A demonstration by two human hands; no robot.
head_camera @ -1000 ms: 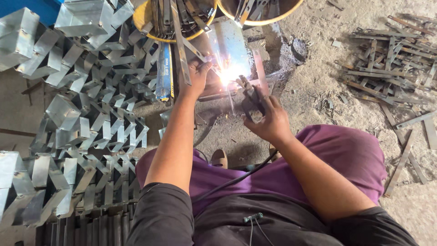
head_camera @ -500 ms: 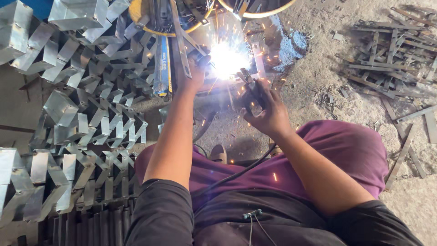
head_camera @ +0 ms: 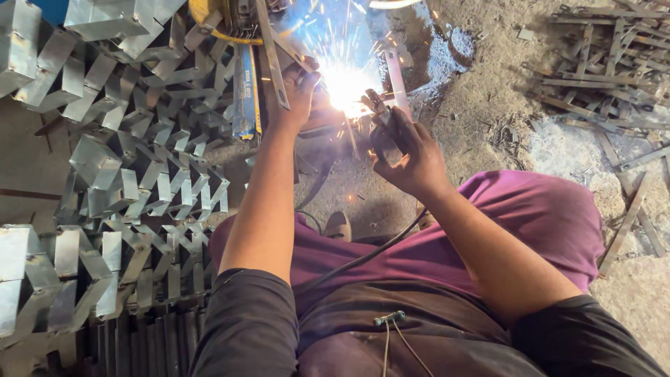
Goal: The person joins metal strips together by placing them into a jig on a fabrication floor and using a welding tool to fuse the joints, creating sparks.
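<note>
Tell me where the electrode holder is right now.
In the head view, the electrode holder sits just right of centre near the top, gripped in the right hand, its tip at the bright welding arc beside the left hand.

Bent zigzag metal pieces (head_camera: pixel 118 167) crowded everything from seven to eleven o'clock, packed edge to edge and leaving no way through. At twelve o'clock, upright metal strips (head_camera: pixel 271 56) and a bright welding arc (head_camera: pixel 347 85) blocked the way ahead, close between the left hand (head_camera: pixel 301 98) and right hand (head_camera: pixel 408 150). From one to three o'clock, loose flat bars (head_camera: pixel 607 63) lay scattered. A strip of bare sandy ground (head_camera: pixel 481 105) stayed open between the right hand and that scrap.
</note>
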